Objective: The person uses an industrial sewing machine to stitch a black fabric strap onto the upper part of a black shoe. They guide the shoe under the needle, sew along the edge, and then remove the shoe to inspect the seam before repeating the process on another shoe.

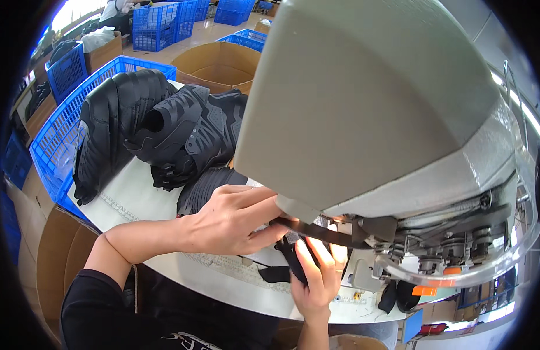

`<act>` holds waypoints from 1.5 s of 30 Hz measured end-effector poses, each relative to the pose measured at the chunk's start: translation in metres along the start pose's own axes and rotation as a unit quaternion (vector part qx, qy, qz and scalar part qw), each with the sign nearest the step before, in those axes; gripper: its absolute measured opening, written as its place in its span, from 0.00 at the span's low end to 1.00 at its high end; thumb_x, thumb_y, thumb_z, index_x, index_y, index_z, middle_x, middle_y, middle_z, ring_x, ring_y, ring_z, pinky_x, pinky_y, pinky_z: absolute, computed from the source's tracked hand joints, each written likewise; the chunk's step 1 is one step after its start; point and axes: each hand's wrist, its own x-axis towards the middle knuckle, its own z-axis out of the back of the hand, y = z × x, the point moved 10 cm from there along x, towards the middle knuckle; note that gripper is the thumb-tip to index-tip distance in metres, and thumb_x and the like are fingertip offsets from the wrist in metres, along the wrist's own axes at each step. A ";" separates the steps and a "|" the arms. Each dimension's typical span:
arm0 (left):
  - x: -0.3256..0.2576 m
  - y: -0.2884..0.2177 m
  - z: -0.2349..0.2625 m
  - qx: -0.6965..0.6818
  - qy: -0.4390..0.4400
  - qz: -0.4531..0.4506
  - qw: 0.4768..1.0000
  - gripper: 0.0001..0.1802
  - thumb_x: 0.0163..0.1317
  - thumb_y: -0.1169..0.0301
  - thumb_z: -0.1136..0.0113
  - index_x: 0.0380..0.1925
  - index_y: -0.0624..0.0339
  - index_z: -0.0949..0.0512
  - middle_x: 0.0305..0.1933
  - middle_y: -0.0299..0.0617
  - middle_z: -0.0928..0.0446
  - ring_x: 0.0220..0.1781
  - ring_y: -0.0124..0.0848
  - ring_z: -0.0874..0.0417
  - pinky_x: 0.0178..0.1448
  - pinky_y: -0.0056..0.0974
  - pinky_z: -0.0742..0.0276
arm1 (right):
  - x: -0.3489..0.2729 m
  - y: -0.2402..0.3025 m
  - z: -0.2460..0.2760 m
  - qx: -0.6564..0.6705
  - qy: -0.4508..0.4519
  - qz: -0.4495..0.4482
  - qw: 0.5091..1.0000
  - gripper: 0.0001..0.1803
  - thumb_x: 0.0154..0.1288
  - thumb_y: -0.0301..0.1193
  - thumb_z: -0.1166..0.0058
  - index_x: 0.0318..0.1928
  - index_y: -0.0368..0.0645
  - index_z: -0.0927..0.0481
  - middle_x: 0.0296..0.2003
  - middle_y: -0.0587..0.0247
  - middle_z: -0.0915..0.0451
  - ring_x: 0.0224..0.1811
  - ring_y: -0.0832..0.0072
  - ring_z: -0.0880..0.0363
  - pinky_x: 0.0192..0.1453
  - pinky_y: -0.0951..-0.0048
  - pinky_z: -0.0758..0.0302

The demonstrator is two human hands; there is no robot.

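Note:
A large grey sewing machine (pixel 363 111) stands over the work. Beneath its head, my right hand (pixel 319 271) is closed round a black fabric shoe upper (pixel 294 259), and a dark flap hangs from the piece. My left hand (pixel 232 219) reaches in from the left with its fingers bent together at a dark strip (pixel 316 232) that runs across to the machine. Their tips are partly hidden by the machine head, so what they pinch is hard to make out. Ribbed dark pieces (pixel 209 189) lie just behind my left wrist.
Stacked black shoe uppers (pixel 188 128) cover the left of the white table (pixel 133 192). Beyond the table edge are a blue crate (pixel 48 140) and an open cardboard box (pixel 217 61). Small black pieces (pixel 398 296) lie at the right. Behind, a person (pixel 115 11) is near more blue crates.

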 end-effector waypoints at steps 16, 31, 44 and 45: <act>-0.005 -0.018 -0.006 0.059 0.041 -0.119 0.990 0.15 0.48 0.75 0.33 0.39 0.60 0.22 0.39 0.40 0.26 0.34 0.30 0.19 0.33 0.37 0.18 | 0.006 -0.025 0.002 0.219 -0.011 -0.090 0.972 0.18 0.52 0.34 0.34 0.42 0.39 0.15 0.45 0.57 0.15 0.48 0.62 0.20 0.55 0.62 0.27; -0.004 -0.013 -0.005 0.059 0.030 -0.144 0.987 0.15 0.47 0.74 0.33 0.38 0.59 0.20 0.38 0.39 0.23 0.30 0.29 0.18 0.28 0.34 0.20 | 0.008 -0.042 0.008 0.166 0.020 -0.081 0.983 0.12 0.46 0.30 0.34 0.32 0.37 0.13 0.36 0.58 0.12 0.47 0.62 0.15 0.56 0.64 0.23; -0.012 -0.035 -0.017 0.173 -0.011 -0.153 0.973 0.12 0.46 0.75 0.34 0.32 0.61 0.24 0.34 0.38 0.30 0.22 0.20 0.28 0.22 0.28 0.28 | 0.007 -0.049 0.008 0.150 0.034 -0.055 0.987 0.11 0.45 0.27 0.33 0.32 0.37 0.12 0.37 0.56 0.12 0.43 0.62 0.13 0.51 0.68 0.22; -0.012 -0.035 -0.016 0.171 -0.015 -0.155 0.973 0.11 0.46 0.76 0.34 0.32 0.61 0.24 0.34 0.38 0.30 0.22 0.20 0.28 0.22 0.28 0.28 | 0.008 -0.049 0.007 0.151 0.033 -0.053 0.987 0.10 0.45 0.27 0.33 0.32 0.37 0.12 0.37 0.56 0.12 0.43 0.62 0.13 0.51 0.68 0.22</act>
